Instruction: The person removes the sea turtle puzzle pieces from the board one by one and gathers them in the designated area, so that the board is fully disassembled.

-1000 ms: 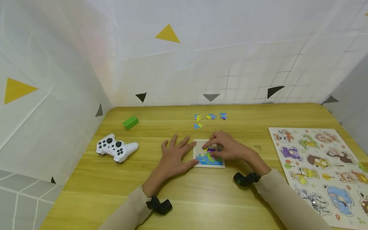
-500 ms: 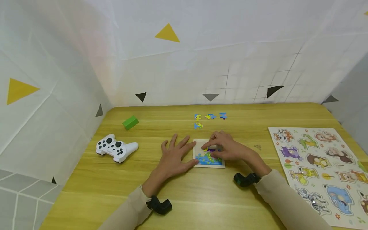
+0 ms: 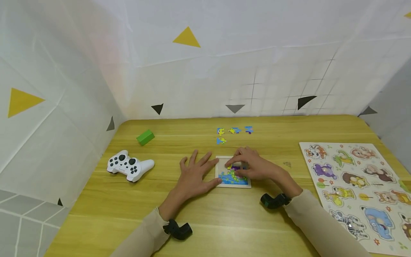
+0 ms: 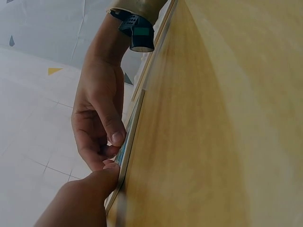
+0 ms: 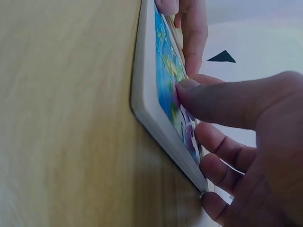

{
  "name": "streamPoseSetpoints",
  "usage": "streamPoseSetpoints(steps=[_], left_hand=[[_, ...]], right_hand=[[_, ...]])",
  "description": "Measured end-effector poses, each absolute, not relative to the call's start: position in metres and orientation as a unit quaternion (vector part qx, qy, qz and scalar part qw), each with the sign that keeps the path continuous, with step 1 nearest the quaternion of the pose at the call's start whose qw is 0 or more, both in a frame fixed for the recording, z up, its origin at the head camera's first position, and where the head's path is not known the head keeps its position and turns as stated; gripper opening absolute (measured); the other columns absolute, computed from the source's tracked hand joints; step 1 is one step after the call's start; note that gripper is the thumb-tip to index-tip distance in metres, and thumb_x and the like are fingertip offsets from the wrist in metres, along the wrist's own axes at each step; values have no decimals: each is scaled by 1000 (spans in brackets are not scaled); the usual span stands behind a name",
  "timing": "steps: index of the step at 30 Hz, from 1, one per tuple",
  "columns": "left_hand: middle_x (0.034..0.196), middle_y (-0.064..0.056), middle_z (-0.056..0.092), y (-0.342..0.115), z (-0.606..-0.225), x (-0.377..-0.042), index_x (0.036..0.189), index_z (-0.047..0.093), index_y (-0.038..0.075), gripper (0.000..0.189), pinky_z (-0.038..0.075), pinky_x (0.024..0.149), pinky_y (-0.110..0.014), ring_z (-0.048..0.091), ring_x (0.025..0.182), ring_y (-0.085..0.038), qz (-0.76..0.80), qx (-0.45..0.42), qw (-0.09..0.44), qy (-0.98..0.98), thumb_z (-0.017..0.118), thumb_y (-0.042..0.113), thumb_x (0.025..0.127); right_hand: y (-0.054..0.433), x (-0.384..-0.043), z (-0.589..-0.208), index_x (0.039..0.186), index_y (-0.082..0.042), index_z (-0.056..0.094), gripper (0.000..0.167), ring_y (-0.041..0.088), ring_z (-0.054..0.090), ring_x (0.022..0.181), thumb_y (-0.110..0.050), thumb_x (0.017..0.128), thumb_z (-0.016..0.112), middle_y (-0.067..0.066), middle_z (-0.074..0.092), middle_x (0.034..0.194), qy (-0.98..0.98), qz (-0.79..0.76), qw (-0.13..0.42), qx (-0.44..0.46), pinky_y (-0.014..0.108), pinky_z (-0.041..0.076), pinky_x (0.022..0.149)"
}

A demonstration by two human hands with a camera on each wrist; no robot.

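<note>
A small jigsaw puzzle in a pale tray (image 3: 234, 186) lies on the table, its lower part filled with a blue, green and purple picture. My left hand (image 3: 192, 176) is spread flat at its left side, with thumb and forefinger touching the tray's border. Over the puzzle, my right hand (image 3: 255, 165) is bent, thumb and forefinger pinching a yellow-and-purple puzzle piece (image 3: 229, 167) within the tray. In the right wrist view the thumb (image 5: 194, 97) sits down on the picture (image 5: 165, 71). The hand hides part of the puzzle's right side.
Several loose puzzle pieces (image 3: 221, 141) lie beyond the tray. To the left are a white game controller (image 3: 131, 166) and a green block (image 3: 145, 137). A large animal puzzle board (image 3: 340, 178) covers the table's right side. White sheeting (image 3: 205, 82) rises behind.
Both hands keep their places at the puzzle. The right thumb and forefinger shift only very slightly over the piece; the loose pieces stay put.
</note>
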State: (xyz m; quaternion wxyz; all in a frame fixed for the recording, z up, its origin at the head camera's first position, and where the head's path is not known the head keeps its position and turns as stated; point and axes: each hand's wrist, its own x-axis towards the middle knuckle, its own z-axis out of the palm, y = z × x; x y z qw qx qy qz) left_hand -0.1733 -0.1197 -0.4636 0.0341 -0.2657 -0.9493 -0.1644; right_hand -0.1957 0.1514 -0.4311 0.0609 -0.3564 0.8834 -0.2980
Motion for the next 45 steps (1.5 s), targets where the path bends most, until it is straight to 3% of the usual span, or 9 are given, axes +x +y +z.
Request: streamPoseSetpoints(steps=[15,31,45], left_hand=[[167,4,33,-120,-465,-174,154,44,40,71,14,112,-73,18,156,-44,-161,-267,41,-949,51,73,91],[166,3,35,-120,-467,-174,153,45,39,71,14,111,-73,19,155,-45,-164,-270,48,-948,52,72,91],[167,4,33,-120,-466,-174,154,44,39,72,13,112,-72,18,156,-44,-165,-266,38,-949,51,74,91]], right_hand=[[153,-196,-430,123,-21,73,36,21,53,99,-18,88,80,0,67,105,874,-314,70,-364,37,32,83],[152,-196,-431,123,-20,74,37,18,49,93,-19,87,81,-1,67,101,879,-295,59,-370,35,31,81],[152,-197,-429,122,-18,75,35,15,52,94,-20,87,81,-3,69,103,886,-281,53,-366,34,39,83]])
